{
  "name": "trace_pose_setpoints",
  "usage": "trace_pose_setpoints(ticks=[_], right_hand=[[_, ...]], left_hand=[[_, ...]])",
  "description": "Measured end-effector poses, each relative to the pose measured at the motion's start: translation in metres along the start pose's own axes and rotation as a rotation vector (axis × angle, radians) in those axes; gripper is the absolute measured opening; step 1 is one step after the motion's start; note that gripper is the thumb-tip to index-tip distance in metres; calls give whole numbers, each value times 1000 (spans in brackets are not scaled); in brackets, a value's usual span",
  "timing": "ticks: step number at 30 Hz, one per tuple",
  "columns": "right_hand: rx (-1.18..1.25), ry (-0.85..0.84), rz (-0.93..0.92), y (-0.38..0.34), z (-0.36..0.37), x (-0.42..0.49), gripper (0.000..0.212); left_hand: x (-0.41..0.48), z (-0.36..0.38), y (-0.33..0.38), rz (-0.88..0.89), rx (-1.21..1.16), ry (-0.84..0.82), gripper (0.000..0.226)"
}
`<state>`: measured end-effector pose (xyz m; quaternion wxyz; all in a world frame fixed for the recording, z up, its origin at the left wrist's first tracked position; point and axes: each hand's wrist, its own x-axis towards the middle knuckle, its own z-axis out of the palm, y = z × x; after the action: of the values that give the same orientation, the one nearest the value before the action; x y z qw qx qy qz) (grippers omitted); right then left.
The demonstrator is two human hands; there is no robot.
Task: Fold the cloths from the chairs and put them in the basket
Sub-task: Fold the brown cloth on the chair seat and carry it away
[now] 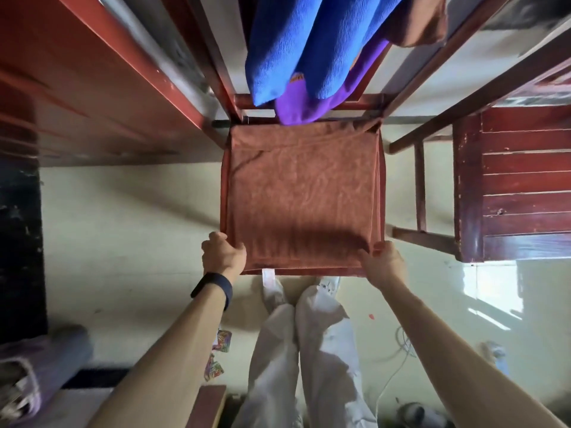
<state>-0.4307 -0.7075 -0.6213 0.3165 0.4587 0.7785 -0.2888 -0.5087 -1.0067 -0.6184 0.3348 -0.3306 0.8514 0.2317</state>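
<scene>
Three cloths: brown [304, 193], blue [306, 41], purple [306, 106]; two chairs [381, 180] [522, 186]

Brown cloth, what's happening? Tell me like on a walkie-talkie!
Left hand and right hand pinch the brown cloth's near corners. Cloth flat on chair seat. Blue cloth hangs behind. No basket visible.

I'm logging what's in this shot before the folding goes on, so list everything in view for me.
brown cloth: one, rust brown, spread flat over the middle chair seat, near corners held
blue cloth: one, bright blue, hanging over the chair back
purple cloth: one, purple, hanging under the blue one
chair: one, red-brown wood, centre
second chair: one, dark red slatted seat, right
table: one, red-brown, upper left
wrappers: two, colourful, on the pale floor
cable: one, white, on the floor at right
wristband: one, black, on the left wrist
left hand: gripping the cloth's near left corner
right hand: gripping the near right corner
</scene>
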Motion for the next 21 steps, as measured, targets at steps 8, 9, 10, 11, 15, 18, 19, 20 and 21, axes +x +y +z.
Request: trace_pose_setpoints(ticks=[8, 9, 10, 11, 15, 18, 19, 20, 21], right_hand=[[42, 63, 68, 13, 22, 13, 24], [50, 59, 76, 11, 21, 13, 24], [66, 56, 74, 10, 18, 13, 26], [95, 57, 71, 9, 15, 11, 28], [426, 33, 19, 11, -4, 1, 16], [461, 100, -70, 21, -18, -7, 9], [431, 125, -81, 25, -21, -7, 13], [408, 135, -78, 29, -22, -6, 15], [398, 131, -73, 33, -20, -5, 16]], left_hand=[[14, 12, -23, -35, 34, 35, 24], [15, 9, -21, -49, 31, 1, 21], [15, 4, -20, -66, 9, -30, 20], [14, -1, -19, -87, -44, -52, 18], [0, -25, -23, -189, -515, -177, 14], [-13, -36, -35, -195, -641, -291, 22], [-15, -35, -39, -193, -642, -296, 22], [-17, -31, -43, -194, -637, -290, 21], [-18, -26, -46, -200, -629, -277, 21]])
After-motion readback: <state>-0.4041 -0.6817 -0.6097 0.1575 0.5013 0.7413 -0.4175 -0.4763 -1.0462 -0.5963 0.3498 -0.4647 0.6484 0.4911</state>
